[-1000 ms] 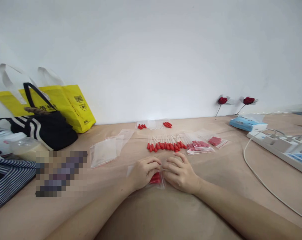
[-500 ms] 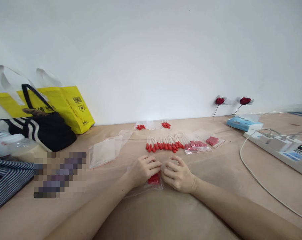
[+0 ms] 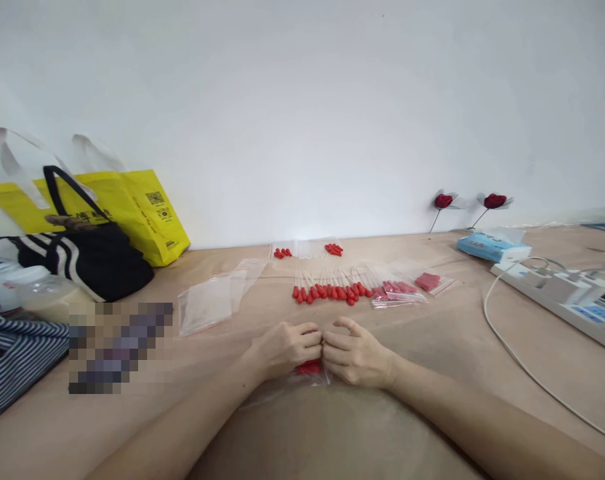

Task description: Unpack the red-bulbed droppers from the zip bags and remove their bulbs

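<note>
My left hand (image 3: 288,350) and right hand (image 3: 359,355) meet nearer me than the row of sticks (image 3: 332,292), fingers curled, fingertips brought together. I cannot tell whether either hand pinches the plastic bag (image 3: 323,379) below them or merely rests against it; my own knuckles cover the spot. That bag lies on the table (image 3: 432,380), on my side of the row, and only its near edge shows past my fingers. Inside, a red patch (image 3: 309,367) peeks out under my left hand, too covered for me to count pieces.

Right of the row, just beside it, lie the filled bags (image 3: 396,292), overlapping, their red contents blurred by the plastic. Left of it are the flat bags (image 3: 207,305), so clear that I can't separate each sheet. Behind it, against the wall, the far bag (image 3: 309,249) has red tips at both ends, its pale middle hard to read.

Far left of the row, a pixelated patch hides something dark, and the striped cloth (image 3: 22,363) runs out of view. Far right, the power strip (image 3: 595,327) is cut off too.
</note>
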### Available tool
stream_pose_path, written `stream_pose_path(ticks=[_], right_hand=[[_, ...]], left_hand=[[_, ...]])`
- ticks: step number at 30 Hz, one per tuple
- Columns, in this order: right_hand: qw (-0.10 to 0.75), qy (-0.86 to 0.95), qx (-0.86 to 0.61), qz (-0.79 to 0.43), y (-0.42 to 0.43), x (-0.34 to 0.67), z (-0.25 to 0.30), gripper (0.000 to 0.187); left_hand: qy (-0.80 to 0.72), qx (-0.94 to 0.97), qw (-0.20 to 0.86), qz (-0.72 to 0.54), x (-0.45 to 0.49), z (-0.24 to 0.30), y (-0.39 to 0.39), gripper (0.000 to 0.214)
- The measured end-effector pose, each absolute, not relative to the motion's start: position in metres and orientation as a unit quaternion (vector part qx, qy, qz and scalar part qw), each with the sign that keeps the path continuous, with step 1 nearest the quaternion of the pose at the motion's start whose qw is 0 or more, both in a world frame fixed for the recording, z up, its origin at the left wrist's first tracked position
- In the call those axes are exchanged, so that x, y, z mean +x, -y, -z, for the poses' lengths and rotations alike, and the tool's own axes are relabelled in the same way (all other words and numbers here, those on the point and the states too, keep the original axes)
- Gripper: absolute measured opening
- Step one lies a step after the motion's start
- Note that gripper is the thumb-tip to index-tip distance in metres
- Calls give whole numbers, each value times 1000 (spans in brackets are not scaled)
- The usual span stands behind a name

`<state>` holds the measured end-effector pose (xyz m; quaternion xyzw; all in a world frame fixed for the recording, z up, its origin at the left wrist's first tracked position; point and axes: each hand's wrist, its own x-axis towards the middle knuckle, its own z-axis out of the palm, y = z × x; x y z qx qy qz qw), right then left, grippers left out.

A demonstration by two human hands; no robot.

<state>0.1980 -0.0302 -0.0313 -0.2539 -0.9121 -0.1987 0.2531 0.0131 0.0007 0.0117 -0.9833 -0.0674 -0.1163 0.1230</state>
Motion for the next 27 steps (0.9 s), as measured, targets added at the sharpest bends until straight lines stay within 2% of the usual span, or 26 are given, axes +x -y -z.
stream_pose_path(ticks=[5,11,13,15,19,23,27], right_hand=[[259,907,-186,274,29,205,17,31],[259,904,-246,233,27,212,14,26],[263,905,-281,181,28,215,15,20],[272,905,-313,101,29,218,15,15],[275,896,-341,-69,31,220,12,16],[278,859,-394,-173,27,214,14,19],[307,821,-418,-240,23,214,16,9]], left_hand=[[79,-985,86,129,5,-12,-11,28],[204,-962,-19,182,1,-10,-5,29],[282,-936,-50,202,-1,-8,8,30],[342,-916,-69,199,-5,-6,23,41],[370,-906,-105,175,-12,1,43,60],[367,-904,-149,162,-11,-1,41,56],[351,-903,-193,153,-5,-8,30,53]])
